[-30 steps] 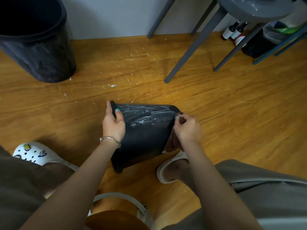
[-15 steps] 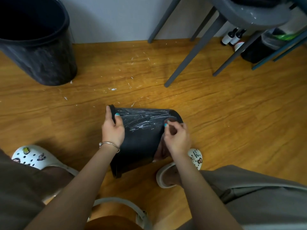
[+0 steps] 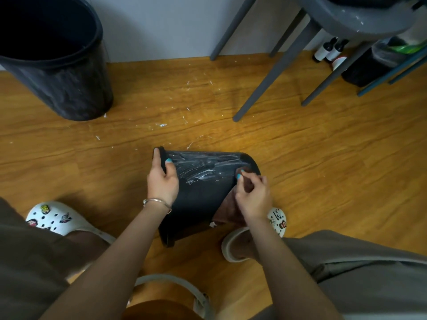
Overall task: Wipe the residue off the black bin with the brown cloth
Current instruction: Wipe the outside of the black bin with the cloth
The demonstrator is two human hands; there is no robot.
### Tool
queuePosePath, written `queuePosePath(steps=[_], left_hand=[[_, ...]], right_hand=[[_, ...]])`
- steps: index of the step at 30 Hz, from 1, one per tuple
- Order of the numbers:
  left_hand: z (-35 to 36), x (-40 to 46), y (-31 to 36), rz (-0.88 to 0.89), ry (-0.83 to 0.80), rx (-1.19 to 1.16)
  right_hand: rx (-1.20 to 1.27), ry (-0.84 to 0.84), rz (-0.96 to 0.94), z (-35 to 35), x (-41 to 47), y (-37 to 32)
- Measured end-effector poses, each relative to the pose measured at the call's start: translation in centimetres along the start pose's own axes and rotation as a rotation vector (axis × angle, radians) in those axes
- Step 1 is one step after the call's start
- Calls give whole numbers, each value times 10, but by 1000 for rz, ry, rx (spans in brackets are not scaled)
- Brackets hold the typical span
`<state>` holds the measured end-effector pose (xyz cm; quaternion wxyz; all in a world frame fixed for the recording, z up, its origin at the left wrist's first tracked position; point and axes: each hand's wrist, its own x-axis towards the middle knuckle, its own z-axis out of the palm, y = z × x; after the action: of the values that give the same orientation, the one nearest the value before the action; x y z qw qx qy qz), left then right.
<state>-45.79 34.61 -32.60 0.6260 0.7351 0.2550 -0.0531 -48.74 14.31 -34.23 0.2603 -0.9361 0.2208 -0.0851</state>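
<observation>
Left hand (image 3: 163, 183) grips the rim of the black bin (image 3: 203, 195), thumb over the edge; right hand (image 3: 253, 197) pinches the brown cloth (image 3: 227, 210) against the bin's base end. Bin lies on its side on the floor (image 3: 323, 158) between the feet, white residue (image 3: 201, 169) streaked across its upper wall. Risk: bin rolls under wipe pressure if the rim grip slackens. Both wrists bent down, forearms converging.

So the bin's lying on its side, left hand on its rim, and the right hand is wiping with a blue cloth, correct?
Not quite: the cloth is brown, not blue, as the head view shows. The rest holds: the black bin lies on its side, the left hand grips its rim, and the right hand holds the cloth against it.
</observation>
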Motion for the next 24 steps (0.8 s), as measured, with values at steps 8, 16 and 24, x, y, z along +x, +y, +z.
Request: queuePosePath(steps=[8,16,24], left_hand=[[4,-10,-8,16,31,-39],[1,-9,-2,17,-8,-49],[-10,-4,4,18,7,-116]], right_hand=[[15,68,281,6,1,-8],[-47,-35,357,-22,49,23],[148,11,284,-34,48,38]])
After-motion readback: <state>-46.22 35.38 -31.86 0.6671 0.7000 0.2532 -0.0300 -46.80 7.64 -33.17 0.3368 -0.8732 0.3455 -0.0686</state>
